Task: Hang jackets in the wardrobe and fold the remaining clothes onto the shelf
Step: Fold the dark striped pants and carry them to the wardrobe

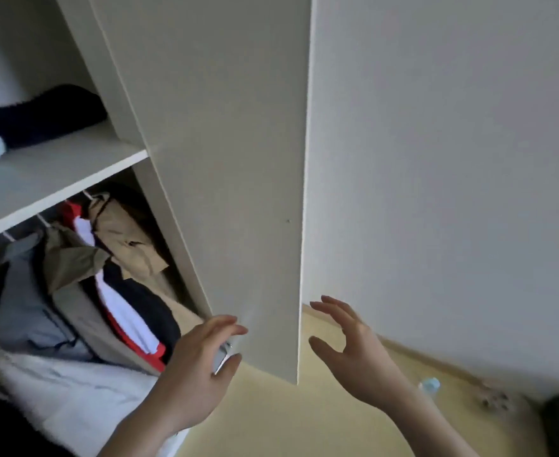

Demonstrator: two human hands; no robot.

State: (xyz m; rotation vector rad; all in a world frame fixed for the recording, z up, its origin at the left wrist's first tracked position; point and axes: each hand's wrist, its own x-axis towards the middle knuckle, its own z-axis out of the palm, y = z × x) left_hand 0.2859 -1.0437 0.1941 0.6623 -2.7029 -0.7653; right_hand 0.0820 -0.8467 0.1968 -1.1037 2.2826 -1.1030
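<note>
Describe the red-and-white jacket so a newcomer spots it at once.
Find the white shelf in the open wardrobe; jackets hang beneath it. The red-and-white jacket hangs between two beige ones, the only bright red there.

A pale yellow floor [271, 417] — a blue-capped bottle [429, 385] lies near the white wall [453, 159].

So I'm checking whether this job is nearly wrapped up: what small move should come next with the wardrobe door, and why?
Probably swing the wardrobe door shut. The left hand is at its metal handle, the door stands ajar, jackets hang on the rail and folded clothes lie on the shelf. The right hand hovers open beside the door edge, holding nothing.
</note>
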